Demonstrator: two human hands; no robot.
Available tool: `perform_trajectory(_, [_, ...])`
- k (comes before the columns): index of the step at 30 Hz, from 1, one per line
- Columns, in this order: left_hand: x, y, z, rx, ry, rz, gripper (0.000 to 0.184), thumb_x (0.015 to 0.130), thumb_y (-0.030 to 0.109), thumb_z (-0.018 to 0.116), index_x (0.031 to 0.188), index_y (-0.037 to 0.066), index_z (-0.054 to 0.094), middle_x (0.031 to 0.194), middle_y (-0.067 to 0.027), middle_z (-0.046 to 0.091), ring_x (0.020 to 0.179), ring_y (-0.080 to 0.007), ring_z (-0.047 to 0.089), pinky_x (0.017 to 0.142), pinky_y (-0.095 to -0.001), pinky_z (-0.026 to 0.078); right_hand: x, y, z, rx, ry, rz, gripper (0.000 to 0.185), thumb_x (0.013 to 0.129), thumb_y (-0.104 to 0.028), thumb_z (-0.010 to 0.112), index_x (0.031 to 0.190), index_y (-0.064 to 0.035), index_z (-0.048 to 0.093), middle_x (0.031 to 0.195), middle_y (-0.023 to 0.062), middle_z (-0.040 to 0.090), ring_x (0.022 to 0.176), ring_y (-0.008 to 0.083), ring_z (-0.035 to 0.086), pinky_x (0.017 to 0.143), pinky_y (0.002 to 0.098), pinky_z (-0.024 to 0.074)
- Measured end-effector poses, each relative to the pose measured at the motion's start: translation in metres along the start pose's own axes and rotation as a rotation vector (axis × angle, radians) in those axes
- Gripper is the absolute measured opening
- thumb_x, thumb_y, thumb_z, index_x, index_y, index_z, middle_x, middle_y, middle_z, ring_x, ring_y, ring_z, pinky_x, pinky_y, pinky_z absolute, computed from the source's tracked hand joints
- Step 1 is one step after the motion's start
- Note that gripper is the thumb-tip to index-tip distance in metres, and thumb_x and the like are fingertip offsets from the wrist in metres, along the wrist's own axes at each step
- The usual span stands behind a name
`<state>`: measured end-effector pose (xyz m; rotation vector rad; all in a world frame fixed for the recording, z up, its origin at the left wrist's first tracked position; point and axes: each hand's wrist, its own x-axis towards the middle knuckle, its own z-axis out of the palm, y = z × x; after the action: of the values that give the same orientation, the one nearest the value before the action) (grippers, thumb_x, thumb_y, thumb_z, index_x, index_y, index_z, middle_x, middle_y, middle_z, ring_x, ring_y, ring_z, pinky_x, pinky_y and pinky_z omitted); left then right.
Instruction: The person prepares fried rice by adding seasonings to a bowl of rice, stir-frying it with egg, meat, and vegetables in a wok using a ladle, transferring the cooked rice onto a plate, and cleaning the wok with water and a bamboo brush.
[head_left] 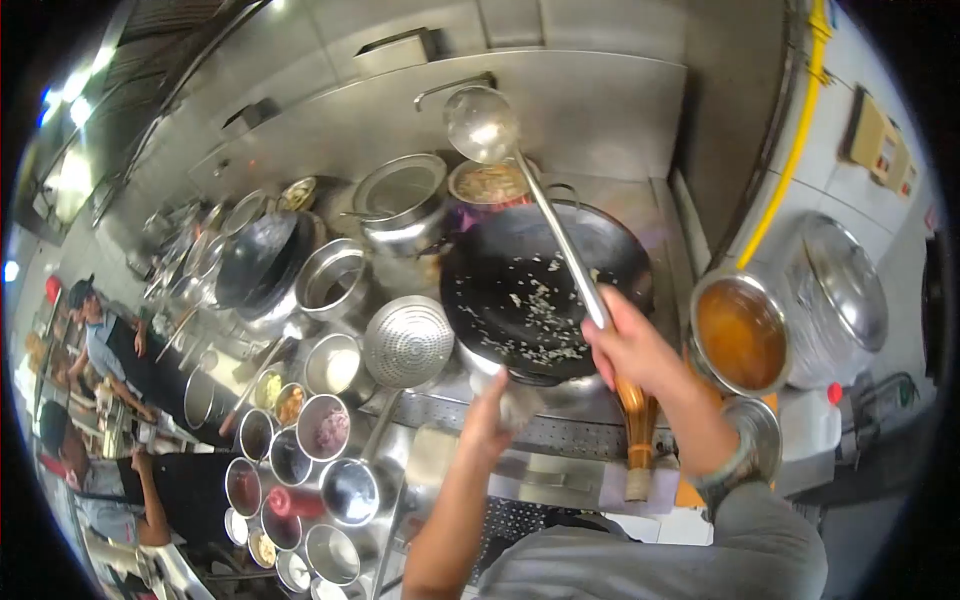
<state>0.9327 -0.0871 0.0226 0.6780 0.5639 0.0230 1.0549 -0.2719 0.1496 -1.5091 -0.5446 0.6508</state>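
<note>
My right hand [632,345] is closed round the long handle of a steel ladle [483,125], whose bowl is raised above the far side of the wok. Beneath it, a black wok [610,255] holds scattered small pale chopped pieces [535,315]. Near the wok's front edge is my left hand [487,412], with its thumb pointing up; a blurred whitish thing lies beside it, and whether the fingers grip a cloth or the wok's handle is not clear. A perforated steel skimmer [409,342] rests left of the wok.
A pot of orange-brown liquid [741,332] stands at the right, near a bottle [638,440]. Several steel containers, one with chopped pink food [324,428], fill the left. Behind are a lidded pot [400,190] and another wok [262,255]. Two people [110,340] stand far left.
</note>
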Motion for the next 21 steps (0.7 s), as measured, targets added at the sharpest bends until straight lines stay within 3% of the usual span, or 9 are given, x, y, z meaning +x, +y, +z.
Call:
perform_trajectory(7, [-0.12, 0.024, -0.05, 0.242, 0.468, 0.105, 0.052, 0.084, 0.023, 0.07, 0.126, 0.002, 0.049, 0.118, -0.0104, 0.057, 0.107, -0.0229, 0.055, 0.091, -0.0377, 0.045, 0.28, -0.003, 0.067, -0.238, -0.036, -0.034, 0.038, 0.081, -0.008, 0.053, 0.117, 0.004, 0.049, 0.069, 0.0071, 0.057, 0.051, 0.017, 0.057, 0.042, 0.0347, 0.0463])
perform_trajectory(10, [-0.144, 0.002, -0.105, 0.195, 0.468, 0.139, 0.059, 0.082, 0.02, 0.071, 0.131, 0.001, 0.044, 0.12, -0.0105, 0.056, 0.109, -0.0239, 0.054, 0.094, -0.0382, 0.043, 0.35, 0.025, 0.102, -0.52, 0.058, -0.082, 0.033, 0.078, -0.006, 0.052, 0.108, 0.0079, 0.056, 0.072, 0.0136, 0.063, 0.056, 0.0217, 0.062, 0.044, 0.0382, 0.0478])
perform_trajectory(11, [-0.164, 0.022, -0.077, 0.22, 0.537, 0.085, 0.059, 0.081, 0.021, 0.071, 0.13, 0.0, 0.046, 0.119, -0.0117, 0.056, 0.109, -0.0227, 0.053, 0.093, -0.0364, 0.043, 0.359, 0.026, 0.112, -0.563, 0.069, -0.043, 0.032, 0.076, -0.006, 0.052, 0.104, 0.0093, 0.058, 0.075, 0.0163, 0.065, 0.057, 0.0233, 0.063, 0.046, 0.0386, 0.0482])
perform_trajectory(12, [-0.156, 0.0, -0.121, 0.343, 0.486, 0.154, 0.057, 0.082, 0.022, 0.071, 0.128, -0.001, 0.048, 0.117, -0.012, 0.058, 0.106, -0.0198, 0.055, 0.087, -0.0346, 0.046, 0.366, 0.028, 0.123, -0.611, 0.082, 0.0, 0.03, 0.075, -0.005, 0.051, 0.1, 0.0108, 0.059, 0.077, 0.0191, 0.066, 0.059, 0.025, 0.065, 0.048, 0.039, 0.0486])
perform_trajectory(13, [-0.157, 0.004, -0.12, 0.362, 0.49, 0.19, 0.055, 0.081, 0.024, 0.071, 0.126, -0.001, 0.05, 0.115, -0.0114, 0.059, 0.103, -0.0199, 0.057, 0.083, -0.0343, 0.047, 0.369, 0.03, 0.134, -0.428, 0.135, 0.061, 0.017, 0.075, -0.005, 0.052, 0.082, 0.0075, 0.061, 0.069, 0.0151, 0.063, 0.054, 0.0226, 0.061, 0.048, 0.035, 0.0491])
perform_trajectory(14, [-0.158, 0.006, -0.117, 0.381, 0.491, 0.223, 0.053, 0.081, 0.025, 0.072, 0.123, -0.001, 0.053, 0.112, -0.0108, 0.061, 0.099, -0.0199, 0.058, 0.08, -0.0341, 0.048, 0.379, 0.034, 0.134, -0.434, 0.131, 0.052, 0.017, 0.075, -0.005, 0.052, 0.082, 0.0075, 0.061, 0.069, 0.0151, 0.063, 0.054, 0.0226, 0.061, 0.048, 0.035, 0.0491])
perform_trajectory(16, [-0.144, 0.006, -0.13, 0.39, 0.474, 0.227, 0.053, 0.08, 0.029, 0.073, 0.12, -0.002, 0.055, 0.109, -0.0119, 0.063, 0.096, -0.0211, 0.06, 0.079, -0.0351, 0.048, 0.394, 0.036, 0.123, 0.645, -0.189, 0.317, 0.004, 0.076, -0.001, 0.052, 0.073, -0.0003, 0.054, 0.061, 0.0078, 0.054, 0.051, 0.0178, 0.055, 0.047, 0.0303, 0.048])
perform_trajectory(17, [-0.133, 0.006, -0.141, 0.406, 0.459, 0.223, 0.054, 0.078, 0.032, 0.074, 0.117, -0.003, 0.057, 0.106, -0.0131, 0.065, 0.093, -0.0224, 0.062, 0.077, -0.0361, 0.049, 0.378, 0.018, 0.126, 0.874, -0.248, 0.407, 0.014, 0.08, -0.001, 0.051, 0.069, -0.007, 0.045, 0.06, 0.0021, 0.047, 0.05, 0.0131, 0.051, 0.045, 0.0253, 0.0459])
perform_trajectory(21, [-0.068, 0.008, -0.173, 0.871, 0.493, 0.188, 0.061, 0.073, 0.038, 0.077, 0.113, -0.005, 0.059, 0.101, -0.02, 0.066, 0.09, -0.0285, 0.065, 0.078, -0.0373, 0.049, 0.331, -0.007, 0.114, 1.381, -0.381, 0.389, 0.011, 0.086, -0.002, 0.05, 0.077, -0.0029, 0.043, 0.069, 0.003, 0.048, 0.053, 0.0112, 0.052, 0.046, 0.0229, 0.0456])
